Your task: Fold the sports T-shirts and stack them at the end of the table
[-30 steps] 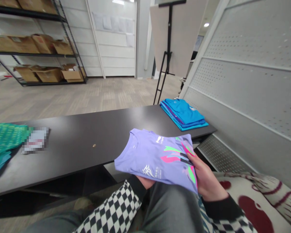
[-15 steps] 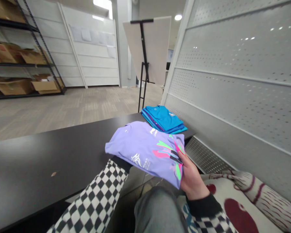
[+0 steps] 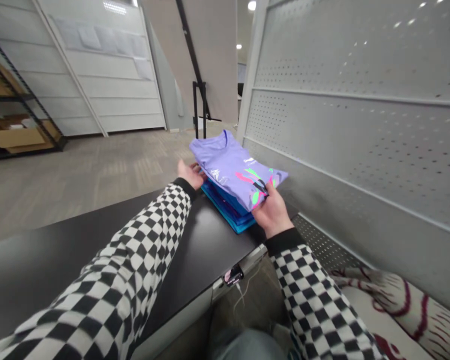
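A folded lavender T-shirt (image 3: 228, 160) with green, pink and white prints lies over a stack of folded blue T-shirts (image 3: 232, 212) at the table's far right end. My right hand (image 3: 272, 210) grips its near right edge, thumb on top and fingers underneath. At the shirt's left side, my left hand (image 3: 191, 174) is open, thumb raised and fingers apart, the fingertips close against the edge. Whether they touch the cloth, I cannot tell. Most of the blue stack is hidden under the lavender shirt.
The black table (image 3: 108, 240) runs off to the left. A white perforated panel (image 3: 341, 135) stands along the right. Beyond the table is a black easel (image 3: 199, 107) with a board. Below the table edge hangs a phone (image 3: 233, 276) on a white cable. A patterned cushion (image 3: 401, 300) lies lower right.
The lavender shirt has moved forward from above my lap onto the blue stack. My left hand has come out from beneath it to its left side. The view has shifted too.
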Action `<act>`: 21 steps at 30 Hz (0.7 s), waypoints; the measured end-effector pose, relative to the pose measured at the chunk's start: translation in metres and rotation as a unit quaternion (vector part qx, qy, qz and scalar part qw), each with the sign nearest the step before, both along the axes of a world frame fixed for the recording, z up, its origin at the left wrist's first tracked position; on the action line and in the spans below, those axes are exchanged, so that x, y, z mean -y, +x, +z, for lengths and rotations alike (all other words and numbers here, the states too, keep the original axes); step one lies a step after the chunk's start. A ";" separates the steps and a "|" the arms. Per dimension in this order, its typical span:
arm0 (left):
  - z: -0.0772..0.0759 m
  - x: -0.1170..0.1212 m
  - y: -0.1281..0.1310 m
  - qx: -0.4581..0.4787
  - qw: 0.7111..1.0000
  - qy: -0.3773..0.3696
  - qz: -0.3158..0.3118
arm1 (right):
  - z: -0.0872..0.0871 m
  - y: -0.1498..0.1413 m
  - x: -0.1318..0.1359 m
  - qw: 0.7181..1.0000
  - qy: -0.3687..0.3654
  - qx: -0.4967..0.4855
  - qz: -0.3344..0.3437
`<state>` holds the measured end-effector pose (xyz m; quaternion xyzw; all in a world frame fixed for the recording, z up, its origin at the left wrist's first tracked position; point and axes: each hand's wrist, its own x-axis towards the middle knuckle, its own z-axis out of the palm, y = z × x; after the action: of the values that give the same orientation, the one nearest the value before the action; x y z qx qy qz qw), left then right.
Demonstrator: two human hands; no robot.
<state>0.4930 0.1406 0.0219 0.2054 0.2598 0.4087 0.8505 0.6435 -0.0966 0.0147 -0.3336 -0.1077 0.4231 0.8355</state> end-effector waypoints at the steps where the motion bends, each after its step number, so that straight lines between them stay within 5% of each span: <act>1: -0.015 0.001 -0.008 -0.008 1.000 -0.005 0.012 | -0.012 0.002 -0.001 0.999 -0.032 -0.013 0.005; 5: -0.051 0.011 -0.057 0.005 0.997 0.063 0.049 | -0.049 -0.002 0.017 0.998 -0.054 0.028 -0.003; 10: -0.048 0.043 -0.115 -0.026 0.996 0.045 0.073 | -0.063 -0.009 0.033 0.991 -0.090 0.073 -0.071; 15: -0.051 0.093 -0.182 -0.073 0.991 0.084 0.072 | -0.052 -0.002 0.004 0.961 -0.209 0.108 -0.145; 21: -0.061 0.143 -0.283 -0.119 0.978 0.156 0.073 | -0.026 -0.001 -0.003 0.943 -0.240 0.130 -0.191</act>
<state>0.2100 -0.0024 -0.0390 0.3629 0.3062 0.4778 0.7391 0.6427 -0.0939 -0.0116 -0.5903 -0.0448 0.2218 0.7749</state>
